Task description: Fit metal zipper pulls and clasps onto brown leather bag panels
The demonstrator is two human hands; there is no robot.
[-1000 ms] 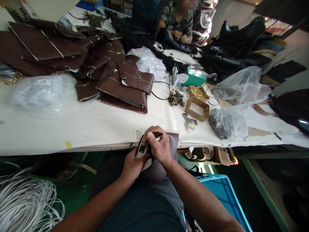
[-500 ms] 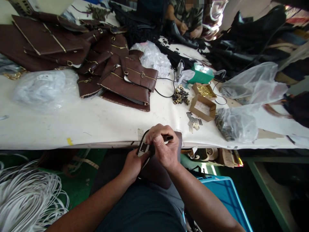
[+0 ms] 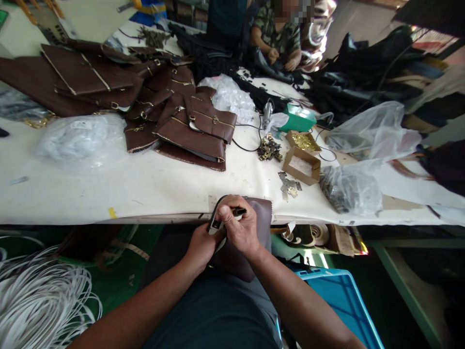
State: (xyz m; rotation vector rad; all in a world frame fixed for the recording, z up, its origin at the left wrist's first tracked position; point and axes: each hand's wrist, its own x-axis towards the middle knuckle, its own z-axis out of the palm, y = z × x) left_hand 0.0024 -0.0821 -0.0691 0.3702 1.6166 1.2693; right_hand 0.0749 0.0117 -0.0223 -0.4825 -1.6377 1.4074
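A brown leather bag piece (image 3: 263, 212) lies over my lap and against the table's front edge, its notched edge at the right. My left hand (image 3: 203, 245) is closed on its left side, by a pale strip (image 3: 215, 226) with a small dark rectangle and a black rim. Above it, my right hand (image 3: 241, 228) is closed with the thumb on top, around a slim dark tool (image 3: 239, 212) whose end sticks out of the fist. The tool's other end is hidden by my fingers, so its kind cannot be made out.
Brown leather bags (image 3: 196, 140) with gold zips are piled at the back left, beside a clear plastic bag (image 3: 80, 138). Small cardboard boxes (image 3: 301, 167), metal plates (image 3: 288, 185) and dark fittings (image 3: 269, 148) lie ahead. A blue crate (image 3: 341, 281) stands below right. Another person (image 3: 278, 36) works across the table.
My right hand has moved a little left and down with the dark tool, close against my left hand. More of the brown leather shows to its right. The view has shifted slightly.
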